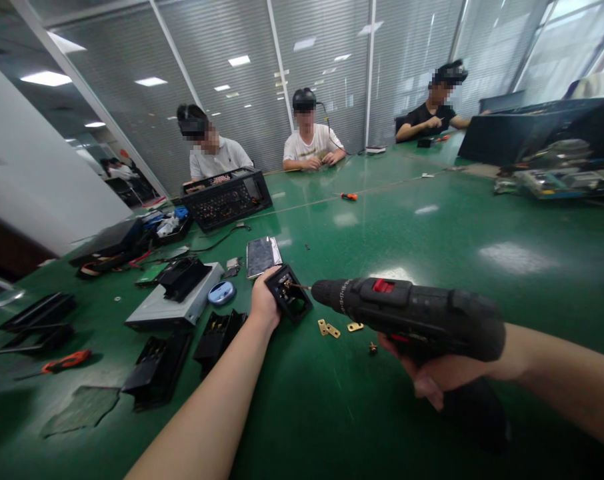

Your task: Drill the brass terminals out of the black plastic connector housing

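My left hand (266,301) grips a black plastic housing (300,308) with a square rim, its open side turned to the right. Brass-coloured parts show inside it. In my right hand (432,377) is a black cordless drill (407,319), held by its handle and pointing left. Its thin bit (302,287) reaches into the housing; whether the tip touches a screw is too small to tell. Several small brass plates (333,331) lie on the green table below the drill, with a small dark screw-like part (373,348) nearby.
Left of my arm lie more black housings (157,367), a silver drive box (175,307), a round blue tin (221,293) and an orange screwdriver (67,361). Behind stands a black computer case (227,199). Several people sit across the table (432,240). Circuit boards (557,180) are piled at right.
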A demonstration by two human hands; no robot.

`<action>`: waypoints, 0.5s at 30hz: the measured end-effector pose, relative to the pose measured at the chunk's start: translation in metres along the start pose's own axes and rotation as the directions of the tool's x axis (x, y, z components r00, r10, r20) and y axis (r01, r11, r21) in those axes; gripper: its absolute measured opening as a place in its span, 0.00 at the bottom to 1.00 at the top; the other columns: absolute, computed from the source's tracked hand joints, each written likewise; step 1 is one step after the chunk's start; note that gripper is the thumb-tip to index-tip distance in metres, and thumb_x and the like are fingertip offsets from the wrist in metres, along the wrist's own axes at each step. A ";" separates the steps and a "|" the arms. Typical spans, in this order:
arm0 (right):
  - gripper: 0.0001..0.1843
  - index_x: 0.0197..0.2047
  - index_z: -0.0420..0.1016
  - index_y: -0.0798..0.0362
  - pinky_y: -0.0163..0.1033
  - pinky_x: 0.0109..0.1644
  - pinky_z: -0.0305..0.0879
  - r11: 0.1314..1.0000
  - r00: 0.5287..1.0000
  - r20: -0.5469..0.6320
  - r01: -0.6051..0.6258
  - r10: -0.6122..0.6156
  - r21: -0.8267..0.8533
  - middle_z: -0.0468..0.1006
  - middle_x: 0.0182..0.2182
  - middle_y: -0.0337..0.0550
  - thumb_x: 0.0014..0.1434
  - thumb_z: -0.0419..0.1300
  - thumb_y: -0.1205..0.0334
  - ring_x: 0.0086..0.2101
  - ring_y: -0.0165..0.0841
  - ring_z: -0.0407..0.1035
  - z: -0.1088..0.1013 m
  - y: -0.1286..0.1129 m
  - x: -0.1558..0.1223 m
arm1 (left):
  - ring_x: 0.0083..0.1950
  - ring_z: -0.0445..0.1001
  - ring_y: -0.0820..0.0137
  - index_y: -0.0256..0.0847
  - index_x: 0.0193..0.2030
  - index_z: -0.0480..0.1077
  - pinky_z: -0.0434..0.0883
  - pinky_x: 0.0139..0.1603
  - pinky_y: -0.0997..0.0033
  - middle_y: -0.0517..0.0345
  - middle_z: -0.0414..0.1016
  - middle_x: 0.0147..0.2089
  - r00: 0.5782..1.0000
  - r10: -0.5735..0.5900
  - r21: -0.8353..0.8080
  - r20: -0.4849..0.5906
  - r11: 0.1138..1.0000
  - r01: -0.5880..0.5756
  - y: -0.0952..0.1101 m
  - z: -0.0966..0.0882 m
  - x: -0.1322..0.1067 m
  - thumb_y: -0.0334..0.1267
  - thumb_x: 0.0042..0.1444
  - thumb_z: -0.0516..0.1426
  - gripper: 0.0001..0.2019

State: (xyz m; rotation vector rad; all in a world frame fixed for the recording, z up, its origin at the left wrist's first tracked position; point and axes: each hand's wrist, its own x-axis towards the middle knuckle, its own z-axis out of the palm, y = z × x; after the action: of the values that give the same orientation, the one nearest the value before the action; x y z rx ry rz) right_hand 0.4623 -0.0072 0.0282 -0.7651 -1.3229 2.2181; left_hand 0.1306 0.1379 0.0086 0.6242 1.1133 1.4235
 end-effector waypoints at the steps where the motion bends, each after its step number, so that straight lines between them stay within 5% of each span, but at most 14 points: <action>1: 0.31 0.53 0.88 0.48 0.34 0.40 0.95 1.000 1.000 0.007 0.001 -0.001 0.003 0.89 0.36 0.29 0.53 0.96 0.69 0.33 0.32 0.93 0.000 0.001 0.001 | 0.29 0.79 0.63 0.44 0.36 0.80 0.76 0.35 0.66 0.58 0.82 0.30 1.000 -0.003 0.001 -0.003 1.000 0.003 0.000 0.000 0.000 0.46 0.52 0.72 0.11; 8: 0.31 0.53 0.89 0.46 0.37 0.38 0.96 1.000 1.000 0.021 0.015 -0.015 0.000 0.89 0.38 0.29 0.53 0.96 0.70 0.34 0.37 0.95 -0.007 0.004 0.001 | 0.30 0.80 0.63 0.44 0.37 0.81 0.78 0.34 0.66 0.58 0.83 0.30 1.000 -0.023 0.014 0.005 1.000 0.023 -0.001 -0.004 0.004 0.46 0.53 0.72 0.11; 15: 0.42 0.60 0.89 0.45 0.37 0.37 0.96 0.999 0.999 -0.005 0.049 -0.049 0.010 0.90 0.36 0.27 0.47 0.97 0.73 0.32 0.37 0.95 -0.004 0.004 0.000 | 0.32 0.81 0.63 0.44 0.37 0.81 0.80 0.37 0.66 0.58 0.83 0.32 0.999 0.029 -0.001 0.037 1.000 -0.029 -0.005 -0.008 0.011 0.46 0.50 0.74 0.12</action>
State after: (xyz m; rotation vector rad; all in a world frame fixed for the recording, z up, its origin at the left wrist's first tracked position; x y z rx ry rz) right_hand 0.4650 -0.0064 0.0232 -0.7259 -1.3133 2.1823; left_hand 0.1237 0.1456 -0.0015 0.6667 1.0789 1.4310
